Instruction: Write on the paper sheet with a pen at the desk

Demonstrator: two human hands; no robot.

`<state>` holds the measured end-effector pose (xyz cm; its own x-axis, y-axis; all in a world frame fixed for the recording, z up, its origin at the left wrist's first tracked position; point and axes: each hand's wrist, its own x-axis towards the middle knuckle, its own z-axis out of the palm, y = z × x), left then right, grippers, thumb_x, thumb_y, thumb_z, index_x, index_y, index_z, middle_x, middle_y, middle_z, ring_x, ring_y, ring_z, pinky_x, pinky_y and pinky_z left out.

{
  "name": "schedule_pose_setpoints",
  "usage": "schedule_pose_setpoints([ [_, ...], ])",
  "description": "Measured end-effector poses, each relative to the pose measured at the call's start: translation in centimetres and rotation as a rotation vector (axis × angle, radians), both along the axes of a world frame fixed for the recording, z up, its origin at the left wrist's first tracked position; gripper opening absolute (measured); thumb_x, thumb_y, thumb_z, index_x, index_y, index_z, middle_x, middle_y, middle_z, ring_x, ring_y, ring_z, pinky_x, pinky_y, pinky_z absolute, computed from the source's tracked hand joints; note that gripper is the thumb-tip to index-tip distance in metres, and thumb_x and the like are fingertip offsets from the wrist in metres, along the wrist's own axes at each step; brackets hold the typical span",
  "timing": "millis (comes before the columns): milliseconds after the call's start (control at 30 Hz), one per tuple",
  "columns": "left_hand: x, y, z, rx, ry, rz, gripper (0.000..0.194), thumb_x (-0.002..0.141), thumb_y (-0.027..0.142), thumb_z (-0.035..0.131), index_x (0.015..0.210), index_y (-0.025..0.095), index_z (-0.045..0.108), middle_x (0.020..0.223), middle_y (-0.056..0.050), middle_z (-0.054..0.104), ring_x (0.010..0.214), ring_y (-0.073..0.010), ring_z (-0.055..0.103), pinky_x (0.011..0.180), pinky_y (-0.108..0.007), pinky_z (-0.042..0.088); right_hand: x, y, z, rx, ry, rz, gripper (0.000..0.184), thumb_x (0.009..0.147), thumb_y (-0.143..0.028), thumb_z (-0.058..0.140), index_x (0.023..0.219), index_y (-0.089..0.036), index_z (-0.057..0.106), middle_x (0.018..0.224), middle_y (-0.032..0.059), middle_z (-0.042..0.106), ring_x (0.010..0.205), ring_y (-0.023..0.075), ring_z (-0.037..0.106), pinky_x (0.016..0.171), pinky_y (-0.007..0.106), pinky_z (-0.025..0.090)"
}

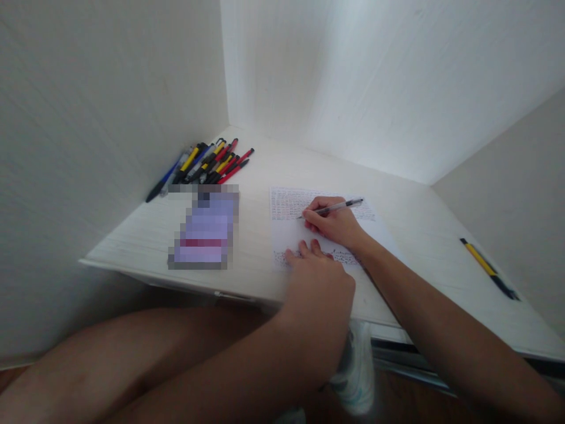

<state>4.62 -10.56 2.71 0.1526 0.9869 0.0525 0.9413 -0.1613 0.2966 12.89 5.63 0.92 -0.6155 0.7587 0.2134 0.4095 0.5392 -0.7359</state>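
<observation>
A sheet of paper (282,235) lies on the white desk, with handwritten lines across its top and more along its bottom edge. My right hand (333,221) grips a clear ballpoint pen (338,207) with a dark end, its tip touching or very close to the paper just below the upper block of writing. Lower down, my left hand (320,277) rests on the sheet's near edge with its fingers spread, covering part of the bottom writing. Nothing is held in it.
A pile of pens (216,162) in several colours lies at the back left by the wall. Nearer stands a pixelated phone-like rectangle (205,229). Yellow-and-black pens (489,268) lie at the desk's right side. White panels (273,70) enclose the desk (256,235); bare legs are below.
</observation>
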Motion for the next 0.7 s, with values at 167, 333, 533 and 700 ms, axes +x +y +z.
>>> schedule_pose_setpoints([
  [167,0.1,0.1,0.6,-0.035,0.054,-0.001,0.050,0.086,0.024,0.059,0.135,0.019,0.065,0.144,-0.018,0.056,0.125,-0.0405,0.053,0.097,-0.053,0.047,0.0,0.0,0.0,-0.006,0.008,-0.025,0.018,0.084,-0.026,0.063,0.069,-0.015,0.066,0.063,0.0033,0.067,0.056,0.0117,0.057,0.053,0.025,0.042],
  [333,0.2,0.0,1.3,-0.068,0.067,-0.012,0.047,0.087,0.022,0.059,0.134,0.017,0.066,0.144,-0.020,0.055,0.122,-0.0421,0.055,0.095,-0.056,0.049,0.0,0.2,-0.3,-0.012,-0.003,-0.029,0.017,0.083,-0.026,0.063,0.070,-0.015,0.066,0.065,0.0038,0.068,0.057,0.0117,0.057,0.053,0.025,0.042],
  [533,0.4,-0.3,1.7,-0.024,0.157,-0.074,0.040,0.090,0.021,0.062,0.126,0.005,0.068,0.139,-0.033,0.054,0.125,-0.0478,0.054,0.091,-0.061,0.051,0.0,0.2,-0.3,-0.020,-0.012,-0.028,0.017,0.083,-0.027,0.064,0.071,-0.016,0.066,0.064,0.0039,0.068,0.057,0.0122,0.058,0.053,0.026,0.043],
  [700,0.5,-0.3,1.7,-0.027,0.170,-0.086,0.036,0.093,0.022,0.061,0.123,0.006,0.070,0.135,-0.032,0.057,0.125,-0.0490,0.054,0.092,-0.064,0.049,-0.1,-0.1,-0.1,-0.040,-0.004,-0.035,0.018,0.083,-0.027,0.063,0.069,-0.016,0.065,0.064,0.0039,0.067,0.056,0.0119,0.058,0.053,0.026,0.043],
])
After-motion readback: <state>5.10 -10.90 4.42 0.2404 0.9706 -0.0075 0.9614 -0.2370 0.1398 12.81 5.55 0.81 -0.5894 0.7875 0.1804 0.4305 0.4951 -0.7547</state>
